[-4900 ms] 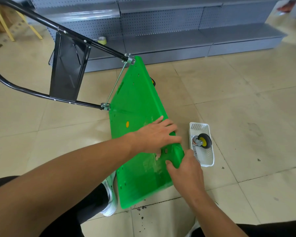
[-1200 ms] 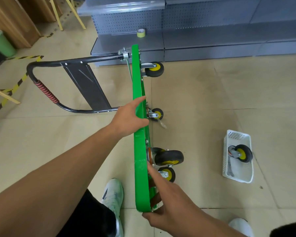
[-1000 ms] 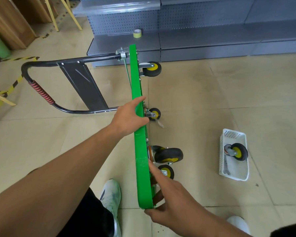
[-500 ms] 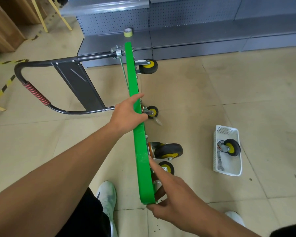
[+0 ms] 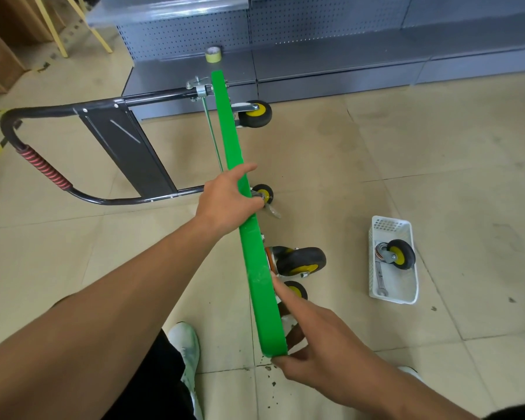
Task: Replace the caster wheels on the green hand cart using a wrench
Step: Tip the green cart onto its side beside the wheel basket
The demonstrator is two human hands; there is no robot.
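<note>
Two hands hold the green plastic hand cart up on one long edge on the beige tiled floor. I see it almost edge-on, with its long axis running from beside the person's white shoe away toward the shelving, load face turned left, underside right. Nearest, the right hand grips the near end: thumb at the corner, forefinger laid straight along the edge, the other fingers curled behind on the underside. Four black-and-yellow caster wheels stick out to the right; that forefinger partly covers the lower near one. Further along, the left hand grips the upper edge, forefinger reaching over it and the rest of the fingers wrapped down onto the underside, hiding a third wheel's mount. Well apart to the right lies a white plastic mesh basket holding a spare black-and-yellow caster wheel and a silver wrench. At the far end the black tubular handle juts left. Beyond, a yellowish tape roll sits on the grey perforated metal shelving. About five seconds back the cart leaned its load face toward me, the left hand lying on that face and the wheels almost all hidden; in the last second little has shifted. I cannot make out the wheels' bolts.
</note>
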